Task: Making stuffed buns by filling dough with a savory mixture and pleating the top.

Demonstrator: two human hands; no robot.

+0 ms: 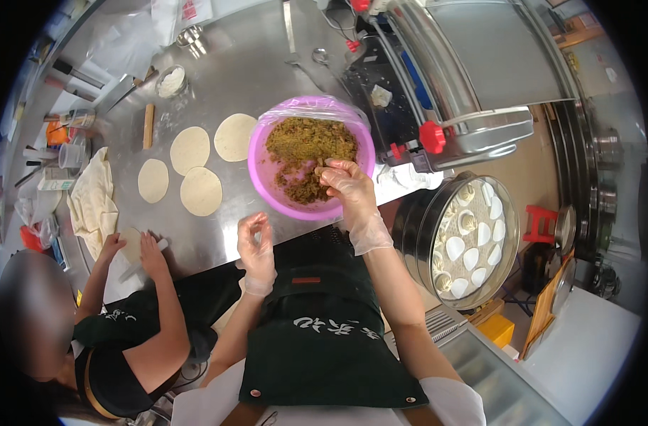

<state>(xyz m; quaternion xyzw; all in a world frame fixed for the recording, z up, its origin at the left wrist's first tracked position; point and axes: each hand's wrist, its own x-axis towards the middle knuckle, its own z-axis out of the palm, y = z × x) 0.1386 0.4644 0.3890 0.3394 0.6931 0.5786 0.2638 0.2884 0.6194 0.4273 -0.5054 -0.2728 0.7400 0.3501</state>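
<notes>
Filling (pixel 313 138) in a pink bowl, a gloved right hand dipping in

Through the head camera I look down on the pink bowl (pixel 261 170), which sits on a steel table (pixel 217 85). Crumbly, brownish-green filling is heaped toward the bowl's far side, with looser clumps nearer. Clear plastic wrap (pixel 313 110) lies across the far rim.

The wearer's right hand (pixel 347 186), in a transparent glove, reaches over the bowl's right side, thumb and fingers pressed together, pinching a bit of filling. The left hand (pixel 256 238), also gloved, hangs just outside the near left rim with fingers curled inward; I cannot tell whether their tips touch or hold anything.

Left of the bowl I count four flat dough rounds (pixel 201 192), the closest near its rim. Beyond them lies a wooden rolling pin (pixel 148 126). Farther left and nearer the wearer, a co-worker's hands (pixel 153 254) rest at another dough round (pixel 131 245). Right of the bowl stands a round steamer (pixel 411 241) holding pleated buns (pixel 467 223) and white papers (pixel 455 248).
</notes>
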